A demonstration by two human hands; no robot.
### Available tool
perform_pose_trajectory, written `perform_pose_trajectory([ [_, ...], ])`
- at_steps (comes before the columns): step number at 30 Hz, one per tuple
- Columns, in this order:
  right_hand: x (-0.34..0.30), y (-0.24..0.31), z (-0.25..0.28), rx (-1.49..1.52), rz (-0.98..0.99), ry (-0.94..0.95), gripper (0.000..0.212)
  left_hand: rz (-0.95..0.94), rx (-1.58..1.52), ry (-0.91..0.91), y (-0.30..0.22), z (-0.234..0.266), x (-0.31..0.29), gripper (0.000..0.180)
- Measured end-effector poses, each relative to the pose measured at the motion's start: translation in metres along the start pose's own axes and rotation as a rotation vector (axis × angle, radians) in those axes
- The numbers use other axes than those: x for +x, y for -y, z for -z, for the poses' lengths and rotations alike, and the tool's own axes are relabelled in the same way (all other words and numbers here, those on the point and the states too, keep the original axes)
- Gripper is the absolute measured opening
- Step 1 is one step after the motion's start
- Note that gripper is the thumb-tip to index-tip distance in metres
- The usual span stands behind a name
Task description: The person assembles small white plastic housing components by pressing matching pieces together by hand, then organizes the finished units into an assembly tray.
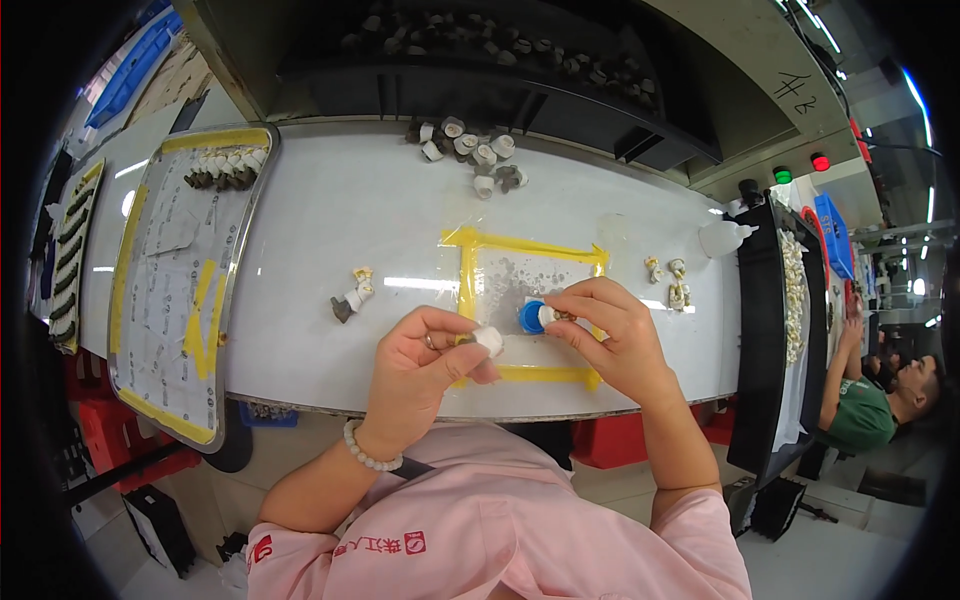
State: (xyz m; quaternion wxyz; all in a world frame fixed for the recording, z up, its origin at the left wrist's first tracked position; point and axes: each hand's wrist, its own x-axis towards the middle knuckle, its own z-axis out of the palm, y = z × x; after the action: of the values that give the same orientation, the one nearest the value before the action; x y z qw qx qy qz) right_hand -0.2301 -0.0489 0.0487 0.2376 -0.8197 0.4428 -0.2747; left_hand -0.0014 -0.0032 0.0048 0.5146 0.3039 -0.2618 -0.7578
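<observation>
My left hand (pixel 415 360) pinches a small white-and-grey figurine part (pixel 489 341) between thumb and fingers. Opposite it, my right hand (pixel 622 335) grips a little white-and-brown figurine piece (pixel 547 317) by its end. That piece's white end meets a small round blue cup (pixel 530 317); whether it dips inside cannot be told. Beneath both hands is a clear sheet edged with yellow tape (pixel 467 280), marked with grey spots. To the left of it lies a joined white, grey and gold figurine (pixel 355 294). Right of the sheet are several small white-and-gold pieces (pixel 678 286).
White-and-grey parts (pixel 484 155) are heaped at the table's back, below a black bin (pixel 450 95) holding more. A paper-lined tray (pixel 215 300) with a row of parts stands left. On the right are a white squeeze bottle (pixel 720 240), a black tray (pixel 758 330) and another person (pixel 860 410).
</observation>
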Motion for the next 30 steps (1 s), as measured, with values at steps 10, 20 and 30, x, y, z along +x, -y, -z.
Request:
perform_pose_trajectory([
  [10, -0.004, 0.012, 0.001, 0.359, -0.081, -0.001, 0.024, 0.002, 0.072, -0.007, 0.010, -0.005, 0.001, 0.026],
  [20, -0.008, 0.016, -0.014, 0.460, -0.097, 0.043, 0.024, -0.037, 0.099, -0.009, 0.014, -0.006, -0.003, 0.022],
  [30, -0.014, 0.013, -0.013, 0.559, -0.258, 0.149, 0.027, -0.002, 0.161, 0.002, 0.012, -0.009, -0.005, 0.019],
])
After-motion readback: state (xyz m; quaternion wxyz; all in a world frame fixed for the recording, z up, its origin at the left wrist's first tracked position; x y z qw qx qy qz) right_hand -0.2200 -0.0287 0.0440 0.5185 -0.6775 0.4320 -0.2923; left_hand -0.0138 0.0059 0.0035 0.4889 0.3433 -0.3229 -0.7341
